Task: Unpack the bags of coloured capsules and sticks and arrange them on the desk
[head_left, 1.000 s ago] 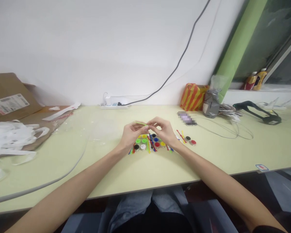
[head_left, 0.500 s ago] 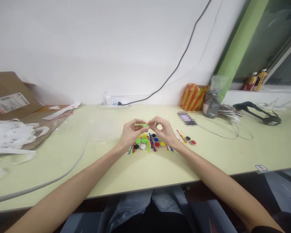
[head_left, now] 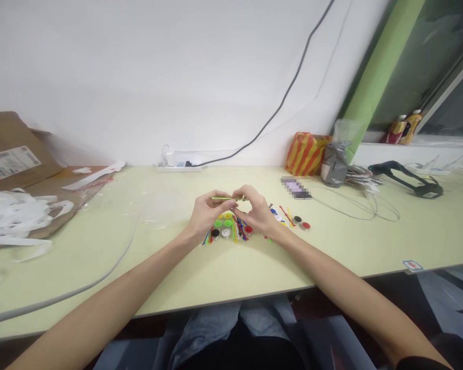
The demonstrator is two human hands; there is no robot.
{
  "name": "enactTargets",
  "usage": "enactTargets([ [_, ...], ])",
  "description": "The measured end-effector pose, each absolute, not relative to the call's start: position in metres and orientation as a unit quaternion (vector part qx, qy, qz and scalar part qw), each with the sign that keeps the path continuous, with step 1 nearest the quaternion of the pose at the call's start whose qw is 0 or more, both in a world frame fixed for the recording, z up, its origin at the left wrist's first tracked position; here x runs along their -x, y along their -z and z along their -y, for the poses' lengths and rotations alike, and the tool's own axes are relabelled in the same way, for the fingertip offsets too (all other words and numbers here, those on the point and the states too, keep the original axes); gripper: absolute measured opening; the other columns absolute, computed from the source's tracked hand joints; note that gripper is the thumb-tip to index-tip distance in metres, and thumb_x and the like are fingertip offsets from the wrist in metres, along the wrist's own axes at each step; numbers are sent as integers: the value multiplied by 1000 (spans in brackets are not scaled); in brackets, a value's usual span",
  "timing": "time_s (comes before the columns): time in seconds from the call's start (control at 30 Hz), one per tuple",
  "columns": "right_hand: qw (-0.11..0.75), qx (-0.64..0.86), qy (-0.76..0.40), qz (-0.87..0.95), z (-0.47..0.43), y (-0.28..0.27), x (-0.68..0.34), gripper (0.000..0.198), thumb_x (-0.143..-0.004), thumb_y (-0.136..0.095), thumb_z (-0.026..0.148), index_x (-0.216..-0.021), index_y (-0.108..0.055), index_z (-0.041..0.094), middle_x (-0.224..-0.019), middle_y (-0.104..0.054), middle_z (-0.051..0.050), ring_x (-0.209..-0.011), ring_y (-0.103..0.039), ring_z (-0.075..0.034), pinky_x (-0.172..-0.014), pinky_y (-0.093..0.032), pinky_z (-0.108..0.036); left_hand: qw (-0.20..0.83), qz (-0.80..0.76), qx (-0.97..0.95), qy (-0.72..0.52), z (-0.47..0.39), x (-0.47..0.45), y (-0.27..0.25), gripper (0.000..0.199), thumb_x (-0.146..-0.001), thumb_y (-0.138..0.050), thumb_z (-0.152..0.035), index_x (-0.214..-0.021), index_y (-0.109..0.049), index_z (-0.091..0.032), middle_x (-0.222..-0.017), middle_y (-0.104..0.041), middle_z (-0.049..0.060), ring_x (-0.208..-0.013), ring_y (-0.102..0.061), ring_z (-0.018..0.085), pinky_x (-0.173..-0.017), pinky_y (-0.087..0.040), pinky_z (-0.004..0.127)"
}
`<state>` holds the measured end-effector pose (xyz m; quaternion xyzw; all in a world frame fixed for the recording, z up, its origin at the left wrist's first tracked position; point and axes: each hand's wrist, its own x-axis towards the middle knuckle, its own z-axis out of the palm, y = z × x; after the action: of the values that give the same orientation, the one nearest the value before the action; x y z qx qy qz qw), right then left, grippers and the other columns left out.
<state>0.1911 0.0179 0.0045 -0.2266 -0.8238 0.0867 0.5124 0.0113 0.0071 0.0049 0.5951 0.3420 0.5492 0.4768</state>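
A thin green plastic stick [head_left: 220, 198] is raised above the table, lying nearly level between my hands. My left hand [head_left: 205, 215] pinches it between thumb and fingers. My right hand [head_left: 257, 211] is curled, its fingertips closed around the stick's right part and meeting the left fingertips; the exact contact is partly hidden. Below lie small round pieces with clear rims, among them a black disc [head_left: 215, 234], a white disc [head_left: 226, 233], green discs [head_left: 218, 224] and a red disc [head_left: 248, 229]. Several coloured plastic sticks [head_left: 235, 230] lie between them. My right hand covers some pieces.
Farther right are a black disc [head_left: 297, 219], a red disc [head_left: 305, 226] and a red stick [head_left: 286, 215]. Behind them lies a phone [head_left: 296, 188], near a striped bag [head_left: 305, 154]. White strapping [head_left: 17, 216] and a cardboard box [head_left: 19, 149] occupy the left. A grey cable [head_left: 100, 277] crosses the table.
My right hand has shifted and turned slightly over the stick, covering some discs and uncovering others to its right. The green stick stays between both hands. The view has moved slightly.
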Motion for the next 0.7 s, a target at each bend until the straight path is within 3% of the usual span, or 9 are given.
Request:
enactTargets([
  [0.4,537,252,-49,803,-18,-4,-192,14,-85,-60,11,-94,-59,22,-88,-61,-3,-85,-56,-20,-78,-47,-35,506,-323,-615,-512,-7,-11,-4,47,-75,-85,-43,-110,-66,-17,-96,-79,10,-91,-75,27,-78,-59,35],
  [0.7,504,260,-24,823,-21,-5,-197,9,-89,-65,17,-94,-61,22,-85,-65,-2,-84,-60,-20,-82,-45,-36,479,-348,-633,-499,-4,-9,-7,52,-76,-83,-46,-116,-65,-18,-90,-77,7,-77,-71,19,-69,-55,29],
])
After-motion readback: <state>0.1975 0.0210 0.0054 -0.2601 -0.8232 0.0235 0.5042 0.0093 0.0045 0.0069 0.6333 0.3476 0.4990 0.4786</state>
